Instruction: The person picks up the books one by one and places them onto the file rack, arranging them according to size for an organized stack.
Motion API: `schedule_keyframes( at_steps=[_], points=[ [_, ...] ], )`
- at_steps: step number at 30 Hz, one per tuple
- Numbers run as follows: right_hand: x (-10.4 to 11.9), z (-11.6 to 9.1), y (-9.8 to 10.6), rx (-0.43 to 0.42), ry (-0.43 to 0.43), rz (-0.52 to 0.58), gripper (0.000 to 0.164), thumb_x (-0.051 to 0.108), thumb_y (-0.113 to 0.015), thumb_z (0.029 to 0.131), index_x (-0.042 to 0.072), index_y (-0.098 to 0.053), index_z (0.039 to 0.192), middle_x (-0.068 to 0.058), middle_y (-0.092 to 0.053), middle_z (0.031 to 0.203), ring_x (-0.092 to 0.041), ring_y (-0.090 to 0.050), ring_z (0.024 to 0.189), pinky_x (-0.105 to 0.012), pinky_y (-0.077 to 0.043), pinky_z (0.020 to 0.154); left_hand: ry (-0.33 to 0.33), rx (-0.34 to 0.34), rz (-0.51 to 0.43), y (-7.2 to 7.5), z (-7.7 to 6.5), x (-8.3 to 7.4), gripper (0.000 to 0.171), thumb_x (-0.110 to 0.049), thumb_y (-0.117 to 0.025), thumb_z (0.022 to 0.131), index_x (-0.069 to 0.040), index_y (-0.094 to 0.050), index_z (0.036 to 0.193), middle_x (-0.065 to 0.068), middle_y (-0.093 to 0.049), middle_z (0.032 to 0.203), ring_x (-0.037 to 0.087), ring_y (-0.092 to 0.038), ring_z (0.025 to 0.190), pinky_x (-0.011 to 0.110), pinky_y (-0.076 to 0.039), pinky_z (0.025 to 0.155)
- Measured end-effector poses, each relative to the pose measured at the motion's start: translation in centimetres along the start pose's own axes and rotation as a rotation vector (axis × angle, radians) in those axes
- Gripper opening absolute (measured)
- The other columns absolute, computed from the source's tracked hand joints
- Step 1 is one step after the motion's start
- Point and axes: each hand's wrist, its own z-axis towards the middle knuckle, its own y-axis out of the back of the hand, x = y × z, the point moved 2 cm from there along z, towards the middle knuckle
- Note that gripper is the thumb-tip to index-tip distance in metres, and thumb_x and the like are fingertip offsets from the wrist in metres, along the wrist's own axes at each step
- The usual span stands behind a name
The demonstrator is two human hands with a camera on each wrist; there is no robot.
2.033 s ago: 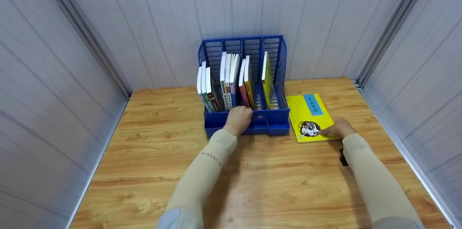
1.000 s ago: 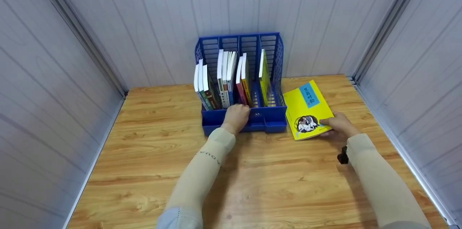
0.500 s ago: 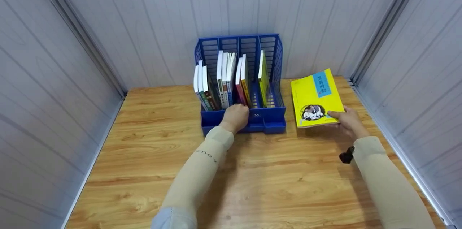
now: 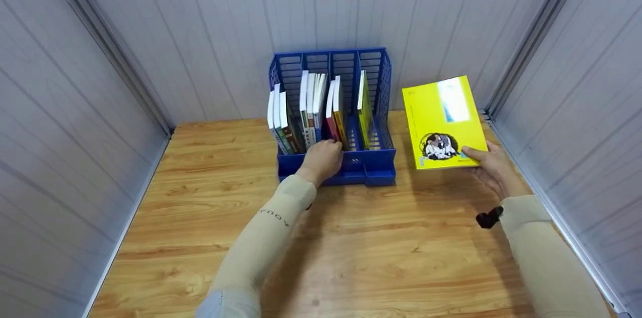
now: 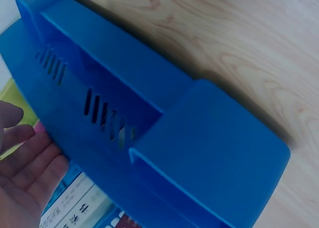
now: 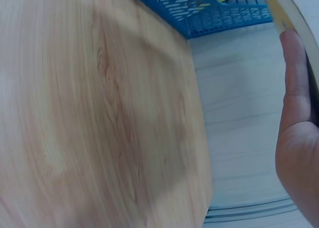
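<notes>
A yellow book [image 4: 441, 107] with a round black-and-white picture on its cover is in my right hand [image 4: 494, 165], thumb over the lower right corner and fingers underneath. It is raised off the table, and glare whitens its label. In the right wrist view only the book's edge [image 6: 294, 18] shows beside my thumb. My left hand [image 4: 323, 157] is at the front wall of the blue book rack [image 4: 336, 160], close to the red-spined book [image 4: 335, 127]. In the left wrist view its fingers [image 5: 47, 163] lie loosely bent beside the rack's rim, holding no book.
Several white-edged books [image 4: 283, 122] lean in the rack's left compartment, and several more [image 4: 312, 107] stand beside them. A thin yellow-green book [image 4: 365, 112] stands in the right compartment. Panelled walls [image 4: 321, 2] enclose the wooden table [image 4: 361, 258] at the back and sides.
My right hand has gripped the yellow book, lifted it off the table, and carried it slightly right and toward the back wall. My left hand has risen slightly at the rack's front rim.
</notes>
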Motion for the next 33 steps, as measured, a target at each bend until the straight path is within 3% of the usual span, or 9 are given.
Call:
schedule_keyframes(
  at_steps=[3,6,11,19,26,33],
  points=[
    [0.2,-0.5,-0.3,0.049,0.024,0.004,0.022,0.003,-0.065,0.107,0.017,-0.068,0.122,-0.003,-0.082,0.106,-0.018,-0.081,0.095,-0.036,-0.068,0.079,0.02,-0.03,-0.107,0.7,-0.1,0.3,0.023,-0.016,-0.062,0.11,-0.002,-0.076,0.098,0.016,-0.078,0.094,0.033,-0.077,0.087,0.05,-0.064,0.083],
    [0.4,-0.9,-0.6,0.08,0.044,-0.019,0.023,0.002,-0.065,0.107,0.019,-0.072,0.121,-0.003,-0.082,0.109,-0.018,-0.081,0.096,-0.036,-0.068,0.079,0.054,-0.028,-0.26,1.3,-0.4,0.7,0.023,-0.02,-0.064,0.11,-0.003,-0.078,0.104,0.016,-0.08,0.1,0.032,-0.077,0.091,0.049,-0.063,0.087],
    [0.7,-1.3,-1.1,0.138,0.068,-0.076,0.03,0.0,-0.063,0.107,0.021,-0.074,0.125,-0.002,-0.082,0.113,-0.018,-0.081,0.098,-0.035,-0.068,0.082,0.141,0.036,-0.568,1.8,-1.0,1.6,0.03,-0.026,-0.065,0.111,-0.003,-0.076,0.126,0.014,-0.079,0.121,0.027,-0.076,0.108,0.045,-0.062,0.098],
    [0.5,-1.8,-1.9,0.258,0.066,-0.154,0.036,-0.007,-0.059,0.107,0.019,-0.074,0.127,-0.006,-0.081,0.112,-0.021,-0.081,0.098,-0.039,-0.068,0.082,0.216,0.138,-0.996,3.1,-1.5,2.7,0.041,-0.031,-0.06,0.113,0.0,-0.068,0.139,0.022,-0.075,0.127,0.029,-0.078,0.107,0.043,-0.065,0.093],
    [0.2,-1.9,-2.9,0.367,0.073,-0.217,0.042,-0.01,-0.056,0.106,0.02,-0.075,0.128,-0.006,-0.08,0.112,-0.022,-0.081,0.096,-0.04,-0.068,0.082,0.222,0.179,-1.195,4.5,-0.9,2.6,0.05,-0.034,-0.054,0.116,0.007,-0.059,0.144,0.029,-0.071,0.135,0.035,-0.078,0.113,0.042,-0.066,0.094],
    [-0.4,-1.8,-3.8,0.493,0.096,-0.288,0.044,-0.014,-0.055,0.104,0.017,-0.076,0.127,-0.006,-0.081,0.111,-0.02,-0.081,0.097,-0.038,-0.068,0.082,0.208,0.242,-1.263,5.4,-0.6,2.6,0.051,-0.033,-0.056,0.115,0.005,-0.056,0.149,0.03,-0.067,0.14,0.046,-0.071,0.124,0.042,-0.065,0.097]
  ],
)
